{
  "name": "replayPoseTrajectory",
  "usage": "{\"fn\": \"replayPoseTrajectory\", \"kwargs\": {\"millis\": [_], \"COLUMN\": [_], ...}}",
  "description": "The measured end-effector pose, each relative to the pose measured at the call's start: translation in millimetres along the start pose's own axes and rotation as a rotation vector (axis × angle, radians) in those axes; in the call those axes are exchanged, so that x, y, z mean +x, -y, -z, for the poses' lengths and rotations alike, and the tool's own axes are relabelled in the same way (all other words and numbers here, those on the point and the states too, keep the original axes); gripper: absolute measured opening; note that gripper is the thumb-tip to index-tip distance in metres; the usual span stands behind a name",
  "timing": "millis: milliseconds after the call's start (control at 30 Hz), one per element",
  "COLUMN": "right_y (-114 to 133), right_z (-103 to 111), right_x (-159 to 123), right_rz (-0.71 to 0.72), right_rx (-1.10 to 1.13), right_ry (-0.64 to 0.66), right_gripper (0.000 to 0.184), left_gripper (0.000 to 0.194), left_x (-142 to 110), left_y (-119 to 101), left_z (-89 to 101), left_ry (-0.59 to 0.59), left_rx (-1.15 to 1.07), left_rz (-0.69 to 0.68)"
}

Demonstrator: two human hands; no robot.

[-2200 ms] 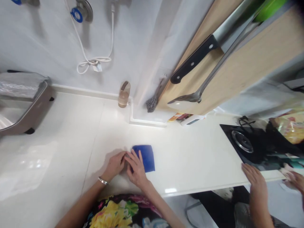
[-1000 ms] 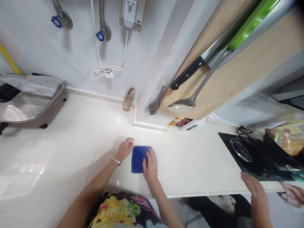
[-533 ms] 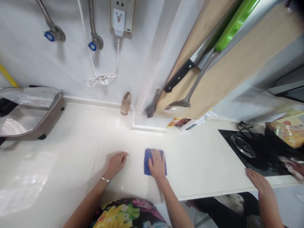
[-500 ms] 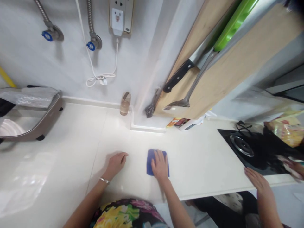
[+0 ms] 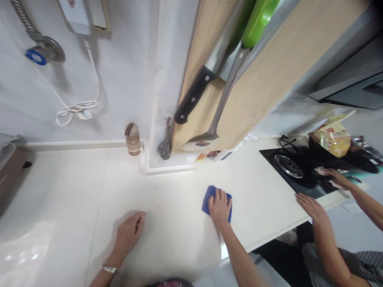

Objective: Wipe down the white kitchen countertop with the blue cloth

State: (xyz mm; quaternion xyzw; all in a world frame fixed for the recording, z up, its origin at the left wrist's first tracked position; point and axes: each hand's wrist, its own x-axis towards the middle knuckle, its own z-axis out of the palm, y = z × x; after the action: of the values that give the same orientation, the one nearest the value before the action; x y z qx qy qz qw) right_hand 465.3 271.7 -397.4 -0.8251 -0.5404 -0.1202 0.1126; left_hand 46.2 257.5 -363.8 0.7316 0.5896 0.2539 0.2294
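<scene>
My right hand point(image 5: 220, 207) presses down on a folded blue cloth point(image 5: 207, 199) on the white countertop point(image 5: 167, 223), fingers bent over it. Blue edges show on both sides of the hand. To the left, my left hand point(image 5: 129, 231), with a bracelet point(image 5: 109, 269) at its wrist, rests on the counter. Its fingers are curled in and nothing shows in them. Against the wall behind stands a small clear brownish container point(image 5: 132, 139).
A co-worker's hand point(image 5: 311, 205) lies on the counter edge at right; their other hand point(image 5: 336, 177) holds a pale cloth over the black cooktop point(image 5: 278, 159). A wooden board point(image 5: 254, 95) with a black-handled knife point(image 5: 194, 95) and a green-handled metal utensil point(image 5: 224, 99) hangs ahead.
My right hand and the blue cloth have moved right along the counter, and the cloth has turned slightly. The view has shifted right and closer to the wall. My left hand stays curled.
</scene>
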Motion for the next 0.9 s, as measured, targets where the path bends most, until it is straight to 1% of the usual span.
{"fn": "replayPoseTrajectory", "kwargs": {"millis": [167, 300, 433, 533, 633, 733, 800, 900], "right_y": [11.5, 29.2, 48.3, 58.6, 64.6, 66.9, 67.3, 69.0], "right_z": [-19.4, -34.0, -46.5, -53.6, -56.4, -54.2, -50.9, -45.5], "right_x": [60.1, 106.0, 144.2, 167.3, 184.0, 191.2, 189.2, 175.1], "right_rz": [-0.04, -0.079, -0.125, -0.142, -0.15, -0.154, -0.14, -0.106], "right_rx": [-0.012, 0.007, 0.04, 0.055, 0.055, 0.067, 0.081, 0.088], "right_ry": [-0.002, 0.003, 0.009, 0.042, 0.09, 0.118, 0.119, 0.111], "right_gripper": [0.058, 0.058, 0.059, 0.059, 0.058, 0.059, 0.059, 0.059], "left_gripper": [0.033, 0.03, 0.028, 0.028, 0.027, 0.027, 0.028, 0.03], "left_x": [3.8, 5.6, 6.8, 6.7, 6.0, 6.2, 6.9, 7.7], "left_y": [2.0, 3.3, 4.8, 6.2, 6.2, 4.1, 2.1, -0.4], "left_z": [0.5, 0.7, -0.4, -2.2, -3.0, -1.8, -0.6, 0.8], "left_ry": [-0.018, -0.012, -0.026, -0.045, -0.061, -0.069, -0.071, -0.071], "left_rx": [-0.001, 0.0, 0.01, 0.003, 0.003, 0.02, 0.032, 0.042], "left_rz": [-0.03, -0.025, -0.01, -0.018, -0.024, -0.03, -0.031, -0.027]}}
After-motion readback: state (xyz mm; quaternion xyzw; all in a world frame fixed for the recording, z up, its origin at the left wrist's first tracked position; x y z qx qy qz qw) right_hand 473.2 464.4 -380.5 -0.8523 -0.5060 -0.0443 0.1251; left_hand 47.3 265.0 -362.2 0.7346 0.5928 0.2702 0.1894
